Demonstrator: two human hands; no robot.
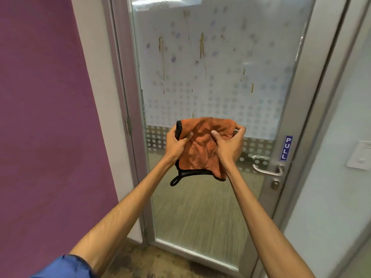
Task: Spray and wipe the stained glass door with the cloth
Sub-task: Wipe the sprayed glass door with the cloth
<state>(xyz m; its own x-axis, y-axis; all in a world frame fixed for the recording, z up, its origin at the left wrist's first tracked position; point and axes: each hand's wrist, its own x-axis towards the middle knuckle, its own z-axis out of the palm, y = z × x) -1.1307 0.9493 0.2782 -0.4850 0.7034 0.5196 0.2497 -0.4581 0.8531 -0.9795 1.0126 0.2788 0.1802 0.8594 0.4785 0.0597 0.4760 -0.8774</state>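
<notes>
An orange cloth (202, 146) with black edging and a black loop hangs between both hands in front of the glass door (216, 81). My left hand (176, 143) grips its left side, thumb on the fabric. My right hand (230, 143) grips its right side. The door's frosted dotted panel carries several brown drip stains (201, 45), running down from the upper part. No spray bottle is in view.
A metal lever handle (268, 170) with a keyhole below sits at the door's right edge, under a blue PULL sign (286, 148). A purple wall (46, 117) stands at the left. A white wall switch (360, 155) is at the far right.
</notes>
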